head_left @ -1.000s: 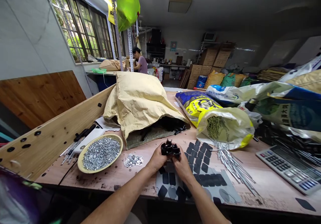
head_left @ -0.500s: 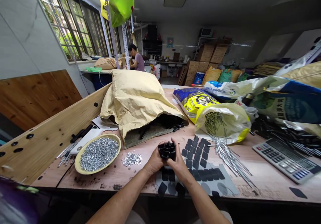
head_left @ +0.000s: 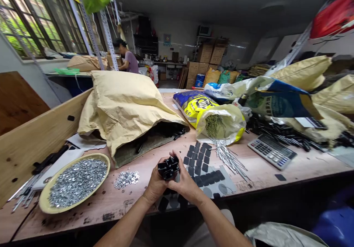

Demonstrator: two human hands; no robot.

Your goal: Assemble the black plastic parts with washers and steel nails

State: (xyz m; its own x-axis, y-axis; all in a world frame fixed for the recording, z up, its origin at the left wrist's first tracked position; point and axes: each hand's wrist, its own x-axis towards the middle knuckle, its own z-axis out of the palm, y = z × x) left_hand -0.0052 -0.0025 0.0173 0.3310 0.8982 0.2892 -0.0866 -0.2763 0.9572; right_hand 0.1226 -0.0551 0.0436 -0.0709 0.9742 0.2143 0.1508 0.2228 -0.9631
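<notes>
Between my two hands sits a bundle of short black plastic pieces [head_left: 168, 167], their ends facing up and away from me. My left hand [head_left: 155, 184] wraps its left side, and my right hand [head_left: 184, 182] closes on its right side, the thumb across the near face. How many pieces there are is hard to make out. Just right of the hands, rows of black square pads [head_left: 198, 161] lie on the table, some on a grey sheet [head_left: 229, 178] partly under my wrists. Beyond the hands, a brown paper sack [head_left: 124, 96] opens toward me with similar black pieces inside.
On the left stands a yellow bowl [head_left: 44, 205] full of metal washers, with a small washer pile [head_left: 127, 179] beside it. Thin metal rods [head_left: 231, 162] spill from a yellow-and-blue bag [head_left: 200, 105]. A calculator [head_left: 272, 151] lies on the right. A person [head_left: 130, 62] works in the background.
My view has turned to the right, so the table things appear further left. The black bundle has tilted in my hands and its ends look less evenly lined up.
</notes>
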